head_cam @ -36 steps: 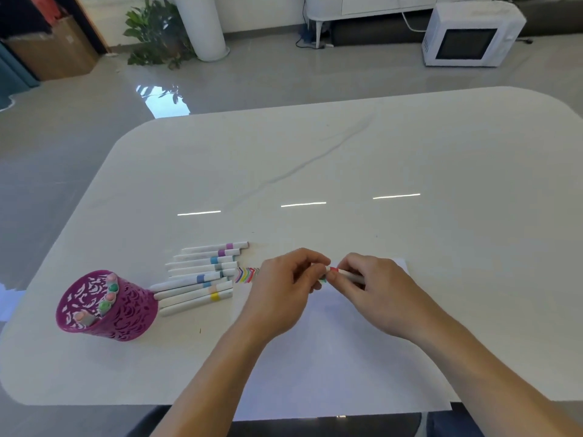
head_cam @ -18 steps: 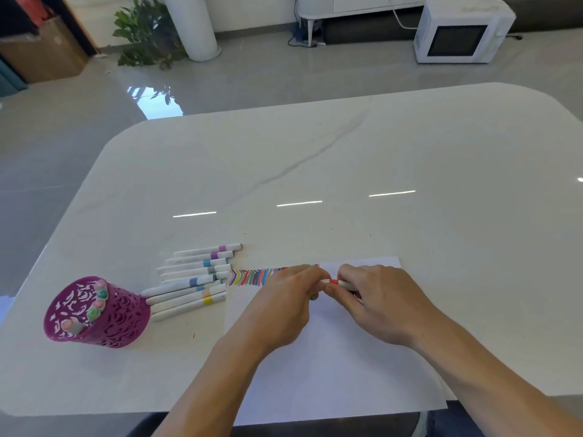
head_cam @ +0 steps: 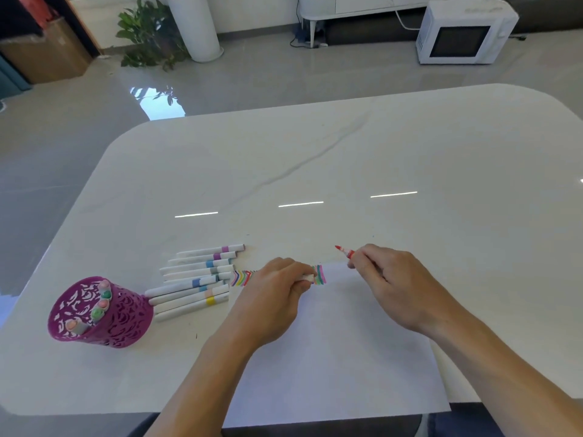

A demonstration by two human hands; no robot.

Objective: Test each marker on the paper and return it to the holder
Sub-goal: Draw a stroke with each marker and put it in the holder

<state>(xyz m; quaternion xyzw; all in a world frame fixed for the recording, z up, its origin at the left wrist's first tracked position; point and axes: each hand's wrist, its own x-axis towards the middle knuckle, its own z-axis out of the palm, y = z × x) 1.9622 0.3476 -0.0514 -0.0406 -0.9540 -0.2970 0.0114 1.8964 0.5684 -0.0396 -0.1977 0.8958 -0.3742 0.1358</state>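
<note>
My right hand (head_cam: 396, 283) grips an uncapped red marker (head_cam: 345, 252), its tip pointing up and to the left above the far edge of the white paper (head_cam: 334, 357). My left hand (head_cam: 273, 298) pinches the marker's white cap (head_cam: 307, 276) over a row of coloured test strokes (head_cam: 318, 275) along the top of the sheet. Several capped white markers (head_cam: 195, 279) lie side by side on the table left of the paper. A magenta cut-out holder (head_cam: 101, 313) with several markers in it stands at the near left.
The white marble table (head_cam: 347, 171) extends far and right beyond the paper. On the floor past it are a white microwave (head_cam: 463, 31), a potted plant (head_cam: 151, 34) beside a white cylinder, and a cardboard box (head_cam: 44, 55).
My hands were together on the capped red marker; now they have pulled apart, the cap staying in my left hand and the bare red tip showing in my right.
</note>
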